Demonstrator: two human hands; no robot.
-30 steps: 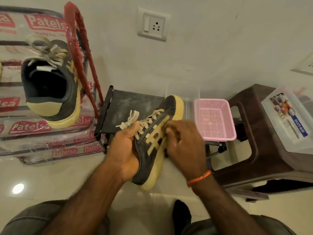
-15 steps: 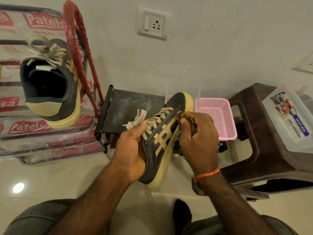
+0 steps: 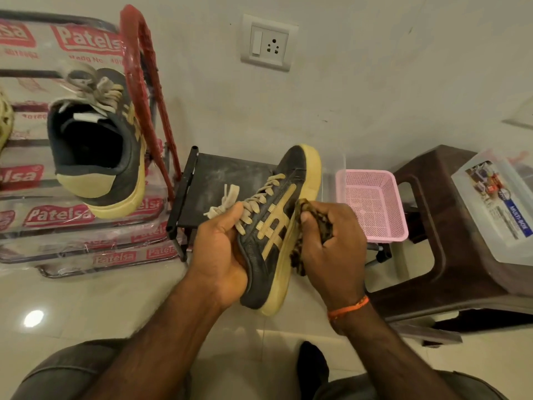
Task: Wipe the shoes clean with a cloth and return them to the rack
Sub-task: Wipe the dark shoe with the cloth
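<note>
A dark sneaker (image 3: 277, 226) with tan stripes, beige laces and a yellowed sole is held in mid-air at the centre, toe pointing away. My left hand (image 3: 222, 249) grips it by the opening, fingers inside the collar. My right hand (image 3: 331, 241) holds a bunched brown patterned cloth (image 3: 314, 217) against the sole's right edge. The matching sneaker (image 3: 98, 145) rests heel-out on the plastic-wrapped shoe rack (image 3: 66, 226) at the left.
A small black stand (image 3: 219, 183) sits behind the held shoe, with a pink mesh basket (image 3: 375, 203) to its right. A brown plastic stool (image 3: 450, 255) carries a clear lidded box (image 3: 496, 203). A red frame (image 3: 144, 82) leans on the rack. My knees are at the bottom.
My right hand has slid with the cloth from the striped side toward the sole's right edge. The shoe has risen a little and shifted right in my left hand.
</note>
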